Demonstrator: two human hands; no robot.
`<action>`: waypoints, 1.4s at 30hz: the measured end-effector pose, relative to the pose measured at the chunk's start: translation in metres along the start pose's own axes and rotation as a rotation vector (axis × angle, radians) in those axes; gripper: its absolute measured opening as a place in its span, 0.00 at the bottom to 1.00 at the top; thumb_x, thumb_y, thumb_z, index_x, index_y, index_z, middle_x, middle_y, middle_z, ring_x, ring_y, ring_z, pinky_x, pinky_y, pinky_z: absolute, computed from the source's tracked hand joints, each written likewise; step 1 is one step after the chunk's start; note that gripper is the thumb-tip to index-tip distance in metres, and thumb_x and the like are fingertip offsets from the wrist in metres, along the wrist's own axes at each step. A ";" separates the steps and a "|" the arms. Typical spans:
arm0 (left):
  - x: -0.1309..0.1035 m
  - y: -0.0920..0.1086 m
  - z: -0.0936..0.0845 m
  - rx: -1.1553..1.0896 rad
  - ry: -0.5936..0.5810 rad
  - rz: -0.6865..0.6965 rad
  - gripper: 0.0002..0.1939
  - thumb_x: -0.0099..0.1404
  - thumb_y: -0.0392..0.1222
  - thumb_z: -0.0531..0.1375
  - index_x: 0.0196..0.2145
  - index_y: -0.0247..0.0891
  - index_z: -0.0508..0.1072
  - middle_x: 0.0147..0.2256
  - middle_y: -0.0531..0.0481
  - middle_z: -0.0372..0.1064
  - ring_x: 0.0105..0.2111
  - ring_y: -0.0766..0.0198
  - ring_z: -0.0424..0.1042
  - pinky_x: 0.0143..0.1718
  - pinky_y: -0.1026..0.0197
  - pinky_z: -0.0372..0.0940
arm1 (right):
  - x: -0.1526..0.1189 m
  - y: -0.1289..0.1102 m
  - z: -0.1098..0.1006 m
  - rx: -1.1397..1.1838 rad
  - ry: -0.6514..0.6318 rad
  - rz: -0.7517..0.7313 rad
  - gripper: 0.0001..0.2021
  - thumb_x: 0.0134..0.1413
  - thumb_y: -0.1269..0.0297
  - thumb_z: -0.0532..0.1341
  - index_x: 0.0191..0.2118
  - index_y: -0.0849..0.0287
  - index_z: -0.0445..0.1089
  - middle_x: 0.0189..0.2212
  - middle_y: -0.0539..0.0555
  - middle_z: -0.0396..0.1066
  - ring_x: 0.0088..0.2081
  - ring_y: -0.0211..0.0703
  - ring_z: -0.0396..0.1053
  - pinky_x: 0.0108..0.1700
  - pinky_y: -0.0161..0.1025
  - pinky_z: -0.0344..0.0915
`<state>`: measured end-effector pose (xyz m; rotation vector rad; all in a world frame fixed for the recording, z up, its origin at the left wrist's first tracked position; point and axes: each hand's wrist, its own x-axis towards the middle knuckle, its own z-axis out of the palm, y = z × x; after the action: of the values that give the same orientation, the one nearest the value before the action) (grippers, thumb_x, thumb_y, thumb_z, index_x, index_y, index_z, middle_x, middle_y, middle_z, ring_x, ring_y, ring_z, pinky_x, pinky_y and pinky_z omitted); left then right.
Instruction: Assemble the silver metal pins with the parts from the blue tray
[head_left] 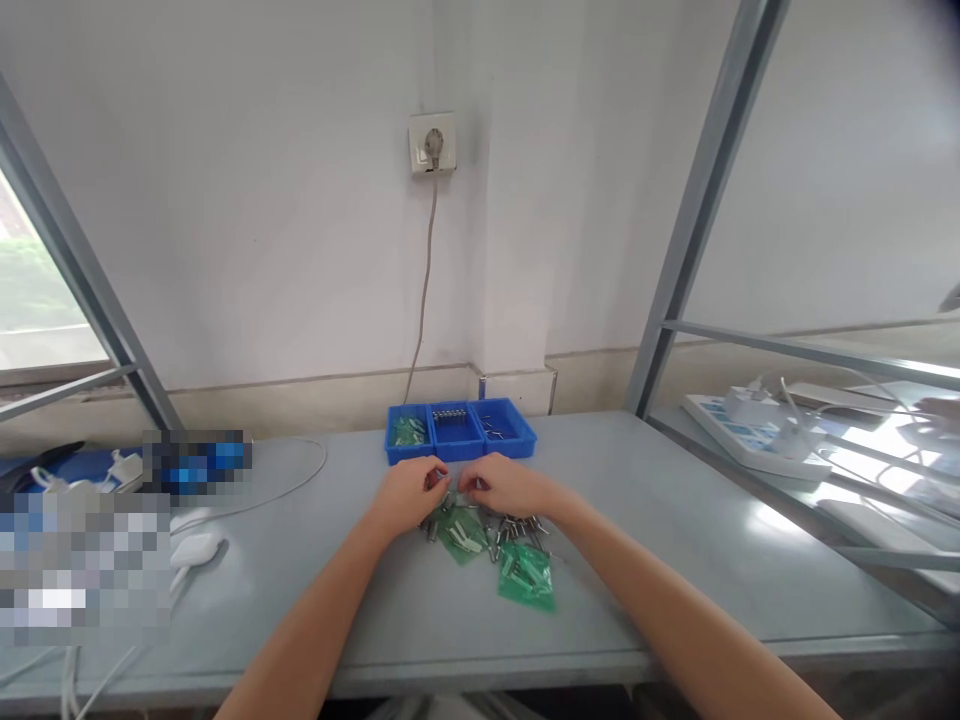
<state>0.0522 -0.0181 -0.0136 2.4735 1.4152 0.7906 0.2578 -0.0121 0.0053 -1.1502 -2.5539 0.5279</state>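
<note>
My left hand (pixel 411 492) and my right hand (pixel 504 483) are close together above the table, fingers curled and pinched toward each other. Whatever they hold is too small to make out. Just below them lies a green plastic bag (pixel 462 535) with pale strip-like pieces in it. Nearer the table's front is a second green bag (pixel 526 578), also with small parts inside. Loose small metal parts (pixel 523 527) are scattered under my right hand, and a few more (pixel 430 528) lie by my left hand.
Behind my hands stand three joined blue bins: the left bin (pixel 392 452) holds green bags, the middle bin (pixel 460 450) a row of metal parts, the right bin (pixel 516 447) a few loose pieces. White cables (pixel 289 492) lie left. Metal frame posts (pixel 694 220) flank the table (pixel 660 530).
</note>
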 end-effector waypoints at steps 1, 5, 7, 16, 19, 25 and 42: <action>0.000 0.001 0.000 0.002 -0.001 0.006 0.10 0.64 0.43 0.54 0.37 0.41 0.74 0.30 0.52 0.73 0.29 0.63 0.69 0.28 0.64 0.57 | 0.001 -0.001 -0.002 0.034 0.057 0.002 0.15 0.50 0.73 0.54 0.38 0.56 0.77 0.38 0.52 0.77 0.39 0.44 0.72 0.42 0.37 0.64; 0.000 0.005 -0.003 -0.027 0.018 0.056 0.14 0.68 0.45 0.51 0.37 0.40 0.75 0.32 0.50 0.74 0.31 0.62 0.69 0.31 0.64 0.58 | 0.004 -0.006 -0.007 0.360 0.283 0.105 0.11 0.53 0.67 0.57 0.38 0.59 0.77 0.34 0.54 0.77 0.35 0.44 0.73 0.41 0.40 0.68; -0.002 0.008 -0.004 -0.072 0.038 0.072 0.15 0.68 0.46 0.50 0.38 0.39 0.75 0.33 0.50 0.74 0.31 0.63 0.69 0.32 0.64 0.59 | 0.007 -0.008 -0.005 0.598 0.340 0.132 0.10 0.51 0.62 0.61 0.38 0.60 0.76 0.33 0.55 0.76 0.35 0.44 0.73 0.39 0.41 0.70; 0.001 0.004 -0.001 -0.137 0.126 0.077 0.14 0.69 0.45 0.50 0.33 0.38 0.72 0.28 0.52 0.70 0.27 0.65 0.65 0.29 0.64 0.56 | 0.015 -0.014 0.007 0.980 0.423 0.189 0.13 0.42 0.61 0.69 0.36 0.60 0.76 0.33 0.54 0.76 0.40 0.47 0.74 0.44 0.44 0.74; 0.002 0.005 0.000 -0.184 0.125 0.063 0.14 0.68 0.47 0.51 0.33 0.38 0.71 0.26 0.53 0.69 0.25 0.66 0.64 0.28 0.65 0.56 | 0.014 -0.015 0.005 1.016 0.398 0.195 0.14 0.42 0.59 0.70 0.36 0.60 0.75 0.32 0.54 0.76 0.39 0.46 0.74 0.44 0.44 0.73; 0.000 0.008 -0.001 -0.256 0.153 0.053 0.11 0.65 0.46 0.55 0.30 0.37 0.70 0.24 0.54 0.68 0.24 0.68 0.63 0.27 0.66 0.57 | 0.011 -0.017 0.003 1.033 0.368 0.211 0.16 0.44 0.54 0.69 0.35 0.61 0.74 0.31 0.54 0.76 0.35 0.43 0.74 0.41 0.41 0.72; -0.004 0.010 -0.003 -0.308 0.252 0.053 0.13 0.62 0.50 0.58 0.35 0.38 0.72 0.25 0.53 0.68 0.24 0.67 0.64 0.28 0.65 0.60 | 0.003 -0.013 -0.009 0.973 0.232 0.132 0.17 0.46 0.50 0.66 0.32 0.60 0.70 0.27 0.52 0.70 0.29 0.37 0.68 0.33 0.36 0.68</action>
<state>0.0563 -0.0272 -0.0085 2.2438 1.1940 1.2643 0.2511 -0.0156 0.0190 -0.9062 -1.6419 1.3621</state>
